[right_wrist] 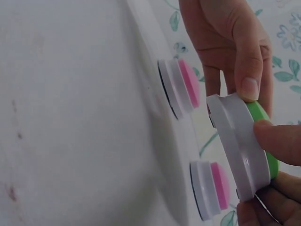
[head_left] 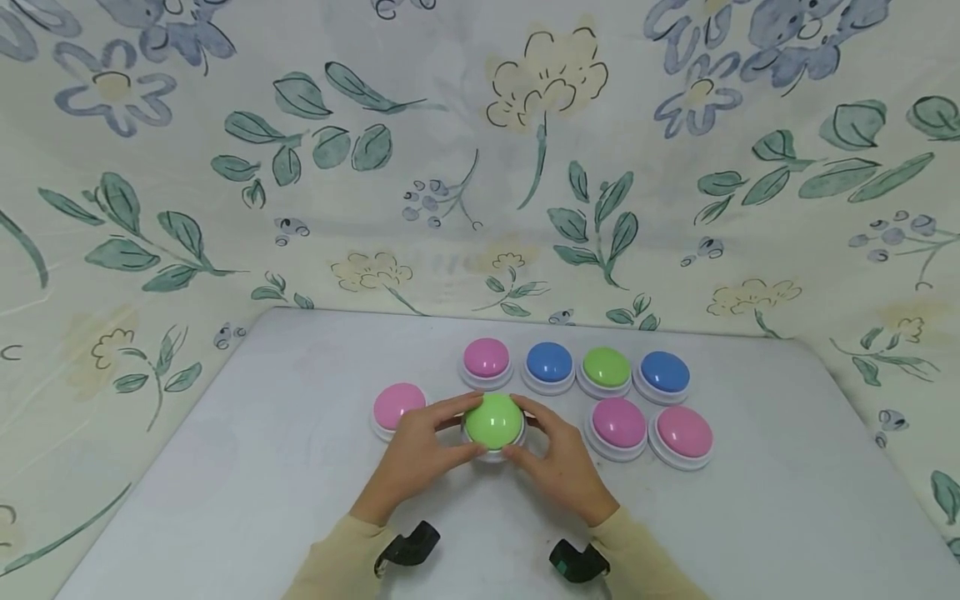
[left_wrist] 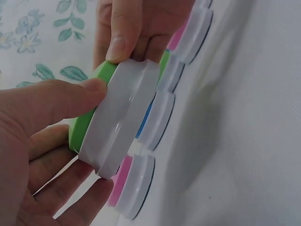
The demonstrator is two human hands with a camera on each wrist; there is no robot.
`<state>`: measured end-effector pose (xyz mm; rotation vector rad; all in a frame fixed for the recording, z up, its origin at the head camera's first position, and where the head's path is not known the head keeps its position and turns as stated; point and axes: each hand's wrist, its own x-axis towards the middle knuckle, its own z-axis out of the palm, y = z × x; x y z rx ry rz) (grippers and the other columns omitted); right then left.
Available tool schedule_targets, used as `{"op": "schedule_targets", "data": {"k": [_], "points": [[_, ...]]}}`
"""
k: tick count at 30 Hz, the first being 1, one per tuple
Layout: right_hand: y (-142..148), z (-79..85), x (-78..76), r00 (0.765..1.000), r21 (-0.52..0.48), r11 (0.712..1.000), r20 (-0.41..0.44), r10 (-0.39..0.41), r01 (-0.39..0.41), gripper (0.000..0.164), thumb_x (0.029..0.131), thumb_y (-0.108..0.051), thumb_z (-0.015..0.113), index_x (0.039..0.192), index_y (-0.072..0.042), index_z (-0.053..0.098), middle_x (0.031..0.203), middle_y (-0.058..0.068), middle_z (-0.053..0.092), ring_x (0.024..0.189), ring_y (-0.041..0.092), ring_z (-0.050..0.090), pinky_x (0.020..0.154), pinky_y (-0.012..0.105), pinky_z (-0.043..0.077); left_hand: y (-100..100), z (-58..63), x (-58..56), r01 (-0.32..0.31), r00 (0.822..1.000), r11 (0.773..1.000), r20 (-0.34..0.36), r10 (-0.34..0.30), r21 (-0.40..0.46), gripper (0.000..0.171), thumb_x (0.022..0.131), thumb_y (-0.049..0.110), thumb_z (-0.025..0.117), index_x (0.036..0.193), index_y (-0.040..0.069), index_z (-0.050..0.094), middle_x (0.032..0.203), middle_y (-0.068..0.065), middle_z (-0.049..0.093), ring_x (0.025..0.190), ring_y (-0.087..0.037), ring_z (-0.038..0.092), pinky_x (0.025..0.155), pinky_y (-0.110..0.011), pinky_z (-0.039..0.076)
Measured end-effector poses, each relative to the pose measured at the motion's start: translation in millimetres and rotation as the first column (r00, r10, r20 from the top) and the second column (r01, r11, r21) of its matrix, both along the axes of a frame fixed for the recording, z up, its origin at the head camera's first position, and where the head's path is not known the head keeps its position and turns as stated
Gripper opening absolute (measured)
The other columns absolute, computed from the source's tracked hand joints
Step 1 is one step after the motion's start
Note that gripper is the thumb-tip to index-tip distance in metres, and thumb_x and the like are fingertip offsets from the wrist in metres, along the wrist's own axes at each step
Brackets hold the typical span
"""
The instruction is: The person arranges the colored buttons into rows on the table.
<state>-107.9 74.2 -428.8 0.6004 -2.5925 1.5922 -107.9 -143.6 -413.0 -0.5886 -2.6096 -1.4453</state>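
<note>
A round push button with a green dome and white base [head_left: 493,422] is held between both hands, raised off the table in the wrist views. From the left side my left hand [head_left: 422,457] grips its rim, thumb near me and fingers round the far side. My right hand [head_left: 562,465] grips the opposite edge in the same way. In the left wrist view, the white base [left_wrist: 123,113] faces the camera, both thumbs pressing near the green dome. Just behind the left hand sits a pink button [head_left: 399,405], partly covered by it.
Behind the hands stand a magenta button [head_left: 486,358], a blue button [head_left: 550,362], a green button [head_left: 607,367] and another blue button [head_left: 665,372]. Right of the hands are a magenta button [head_left: 618,422] and a pink button [head_left: 685,432]. Floral cloth [head_left: 450,242] backs the white table [head_left: 247,467].
</note>
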Motion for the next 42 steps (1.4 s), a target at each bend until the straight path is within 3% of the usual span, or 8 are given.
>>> {"op": "schedule_targets", "data": {"k": [6, 13, 22, 27, 42], "points": [[8.0, -0.1, -6.3, 1.000, 0.006, 1.000, -0.019, 0.016, -0.016, 0.063, 0.088, -0.010, 0.078, 0.144, -0.002, 0.051, 0.143, 0.013, 0.057, 0.126, 0.033, 0.058, 0.110, 0.050, 0.043, 7.9, 0.7, -4.8, -0.011, 1.000, 1.000, 0.015, 0.011, -0.014, 0.062, 0.078, 0.009, 0.086, 0.136, 0.008, 0.064, 0.136, -0.003, 0.064, 0.127, -0.024, 0.059, 0.099, -0.038, 0.053], [15.2, 3.5, -10.7, 0.999, 0.017, 1.000, 0.045, 0.012, -0.013, 0.065, 0.088, -0.010, 0.078, 0.146, -0.005, 0.051, 0.146, 0.008, 0.055, 0.130, 0.029, 0.056, 0.113, 0.047, 0.039, 16.2, 0.6, -9.8, -0.006, 1.000, 1.000, 0.027, 0.006, -0.005, 0.060, 0.079, 0.009, 0.085, 0.135, 0.007, 0.064, 0.137, -0.003, 0.064, 0.125, -0.024, 0.060, 0.099, -0.038, 0.053], [24.6, 3.7, -18.6, 0.998, 0.034, 0.999, 0.055, 0.038, -0.040, 0.064, 0.090, -0.012, 0.076, 0.147, -0.004, 0.049, 0.149, 0.012, 0.052, 0.132, 0.033, 0.053, 0.113, 0.048, 0.039, 26.6, 0.8, -14.5, -0.033, 0.998, 0.999, 0.053, 0.033, 0.005, 0.059, 0.079, 0.009, 0.086, 0.134, 0.007, 0.065, 0.136, -0.002, 0.064, 0.126, -0.022, 0.060, 0.099, -0.036, 0.053], [29.7, 5.4, -21.3, 0.995, 0.033, 0.998, 0.095, 0.044, -0.048, 0.064, 0.091, -0.010, 0.074, 0.149, -0.004, 0.046, 0.152, 0.012, 0.048, 0.136, 0.033, 0.050, 0.112, 0.044, 0.040, 33.4, -1.3, -18.5, -0.034, 0.999, 0.999, 0.040, 0.033, 0.010, 0.058, 0.079, 0.008, 0.085, 0.133, 0.005, 0.065, 0.135, -0.004, 0.064, 0.125, -0.021, 0.060, 0.099, -0.037, 0.053], [39.2, 5.5, -29.2, 0.994, 0.057, 0.997, 0.096, 0.044, -0.050, 0.065, 0.089, -0.004, 0.074, 0.147, 0.003, 0.046, 0.149, 0.020, 0.048, 0.136, 0.038, 0.049, 0.111, 0.042, 0.040, 50.1, -10.3, -24.6, -0.042, 0.999, 0.999, -0.022, 0.042, -0.004, 0.058, 0.079, 0.008, 0.085, 0.133, 0.001, 0.064, 0.136, -0.010, 0.063, 0.126, -0.024, 0.060, 0.097, -0.034, 0.055]]}}
